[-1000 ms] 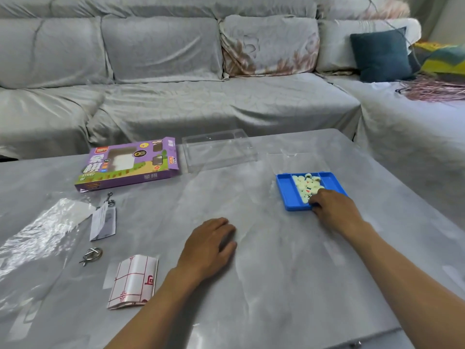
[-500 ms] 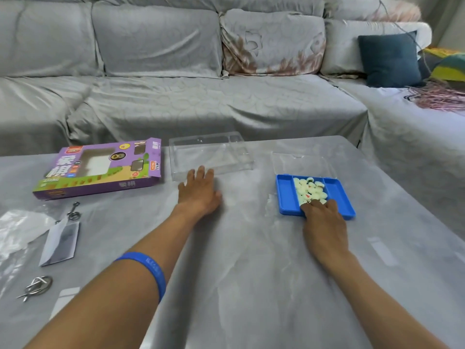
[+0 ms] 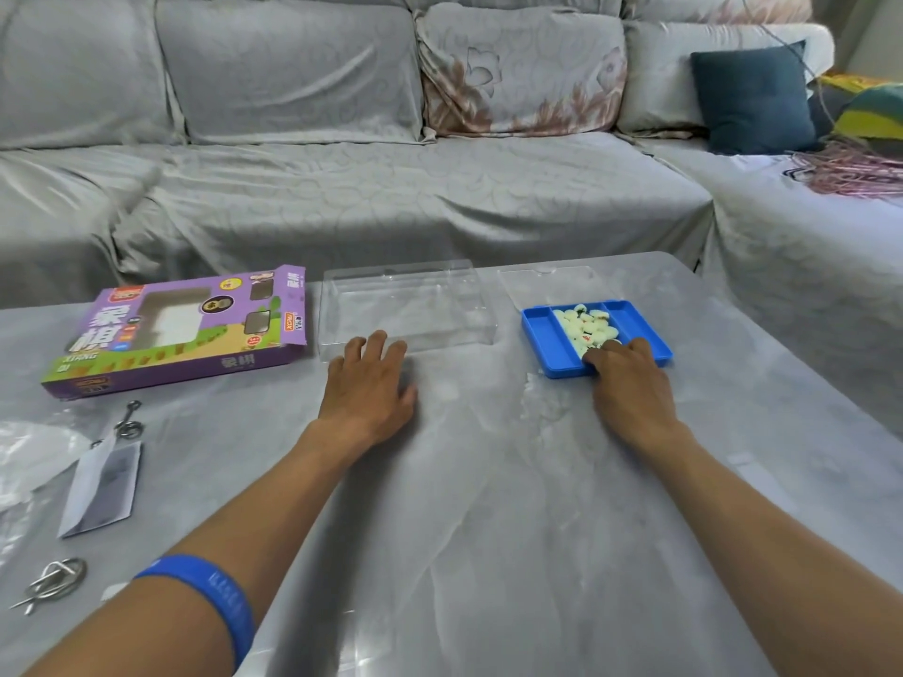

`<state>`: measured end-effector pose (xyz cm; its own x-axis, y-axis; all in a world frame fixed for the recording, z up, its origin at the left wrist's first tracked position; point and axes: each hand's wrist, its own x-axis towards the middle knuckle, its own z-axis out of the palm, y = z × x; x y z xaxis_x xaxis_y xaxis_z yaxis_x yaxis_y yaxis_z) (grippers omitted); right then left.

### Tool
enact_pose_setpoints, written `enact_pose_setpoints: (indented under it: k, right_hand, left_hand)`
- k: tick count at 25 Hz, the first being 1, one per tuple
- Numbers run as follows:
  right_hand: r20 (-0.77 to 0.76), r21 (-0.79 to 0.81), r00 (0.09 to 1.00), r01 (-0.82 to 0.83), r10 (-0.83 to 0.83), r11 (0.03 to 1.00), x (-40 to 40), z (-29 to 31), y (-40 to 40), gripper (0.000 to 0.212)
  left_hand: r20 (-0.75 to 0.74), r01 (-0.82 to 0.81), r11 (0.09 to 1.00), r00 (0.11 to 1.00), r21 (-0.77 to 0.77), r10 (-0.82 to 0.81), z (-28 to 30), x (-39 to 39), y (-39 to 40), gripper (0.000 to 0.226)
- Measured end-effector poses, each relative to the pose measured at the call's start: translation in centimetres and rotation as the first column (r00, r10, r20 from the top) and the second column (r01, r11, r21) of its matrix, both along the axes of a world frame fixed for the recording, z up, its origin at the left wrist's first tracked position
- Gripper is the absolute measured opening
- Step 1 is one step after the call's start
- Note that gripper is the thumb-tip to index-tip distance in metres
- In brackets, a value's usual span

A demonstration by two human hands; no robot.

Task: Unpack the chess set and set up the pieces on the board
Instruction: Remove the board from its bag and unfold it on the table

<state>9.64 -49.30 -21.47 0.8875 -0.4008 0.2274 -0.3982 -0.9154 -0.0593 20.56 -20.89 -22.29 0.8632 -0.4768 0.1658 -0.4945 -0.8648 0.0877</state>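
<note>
- Where the grey marbled bench (image 3: 488,505) comes nearest the camera, a forearm with a blue wristband (image 3: 215,596) crosses it, well short of the blue tray (image 3: 547,334) that serves as landmark below.
- A metal wire puzzle (image 3: 51,583) lies far to the near-left of the tray, with a small paper leaflet (image 3: 100,486) beyond it, a second metal ring piece (image 3: 128,421) at the leaflet's far end, and crumpled clear plastic wrap (image 3: 29,447) at the left edge.
- The left hand (image 3: 369,390) lies palm down on the bench, left of the tray, fingers straight and spread, holding nothing; its fingertips reach the near edge of a clear plastic lid (image 3: 408,305).
- The right hand (image 3: 633,383) rests over the near edge of the tray, its fingers curled down among the pieces; whether they actually pinch one is hard to make out from here.
- The white chess pieces (image 3: 584,324) sit heaped in the tray's middle compartment, some showing red or dark marks.
- A thin clear sheet (image 3: 549,280) lies just behind the tray.
- The purple chess box (image 3: 181,329) lies flat, well left of the tray, beyond the clear lid.
- A grey-covered sofa (image 3: 391,188) runs behind the bench, with a dark teal cushion (image 3: 755,95) far behind the tray to the right.
</note>
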Motion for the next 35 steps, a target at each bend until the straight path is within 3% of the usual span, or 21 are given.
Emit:
enact_pose_setpoints:
  k: [4, 8, 11, 13, 15, 16, 19, 22, 28, 30, 32, 34, 35]
  right_hand:
    - [-0.005, -0.074, 1.000, 0.002, -0.002, 0.997, 0.4, -0.1, 0.0, 0.037]
    - [0.110, -0.118, 0.994, 0.020, -0.007, 0.993, -1.6, 0.6, 3.0, 0.038]
    - [0.075, -0.025, 0.991, -0.112, 0.114, 0.993, -3.5, 1.9, 8.0, 0.033]
    - [0.029, 0.074, 0.980, -0.197, 0.195, 0.978, -5.3, 3.5, 12.1, 0.029]
    - [-0.044, 0.204, 0.966, -0.242, 0.255, 0.949, -7.2, 4.5, 15.2, 0.025]
    - [-0.096, 0.282, 0.951, -0.257, 0.294, 0.924, -8.4, 4.7, 17.1, 0.023]
    - [-0.197, 0.485, 0.866, -0.323, 0.461, 0.813, -12.4, 4.6, 22.9, 0.018]
    - [-0.125, 0.627, 0.855, -0.325, 0.503, 0.708, -14.7, 3.7, 27.5, 0.020]
    - [-0.003, 0.840, 0.891, -0.243, 0.453, 0.484, -14.1, 3.0, 29.7, 0.039]
    - [0.080, 0.928, 0.926, -0.204, 0.369, 0.311, -13.6, 3.3, 29.5, 0.040]
    - [0.160, 0.982, 0.963, -0.178, 0.216, 0.068, -13.1, 3.7, 29.1, 0.039]
    - [0.181, 0.981, 0.979, -0.174, 0.094, -0.083, -12.6, 4.3, 28.4, 0.034]
    - [0.189, 0.980, 0.979, -0.183, 0.073, -0.076, -12.4, 4.7, 28.1, 0.027]
  left_hand:
    - [-0.001, -0.005, 1.000, 1.000, 0.029, 0.005, 0.3, -0.3, 0.1, 0.054]
    - [0.014, -0.018, 1.000, 1.000, -0.019, 0.019, 2.0, -3.2, 2.0, 0.054]
    - [-0.019, 0.025, 0.997, 0.999, -0.076, -0.027, 4.0, -8.4, 5.2, 0.047]
    - [0.049, 0.046, 0.989, 0.998, -0.142, -0.040, 5.6, -12.4, 9.5, 0.035]
    - [0.100, -0.042, 0.970, 0.993, -0.238, 0.067, 6.5, -15.5, 13.9, 0.024]
    - [0.049, -0.143, 0.952, 0.986, -0.272, 0.162, 6.7, -17.0, 16.4, 0.022]
    - [-0.263, -0.454, 0.882, 0.873, -0.125, 0.412, 6.0, -19.8, 21.5, 0.043]
    - [-0.507, -0.488, 0.869, 0.771, -0.080, 0.386, 4.5, -20.1, 21.6, 0.069]
    - [-0.533, -0.478, 0.782, 0.815, -0.399, 0.227, 4.7, -19.2, 19.5, 0.025]
    - [-0.632, -0.528, 0.607, 0.773, -0.594, 0.054, 5.5, -19.3, 18.1, 0.024]
    - [-0.710, -0.615, 0.390, 0.683, -0.685, -0.171, 6.4, -19.8, 16.6, 0.019]
    - [-0.753, -0.686, 0.315, 0.571, -0.656, -0.327, 6.9, -20.1, 15.8, 0.018]
    - [-0.761, -0.706, 0.305, 0.527, -0.640, -0.378, 6.9, -20.2, 15.7, 0.022]
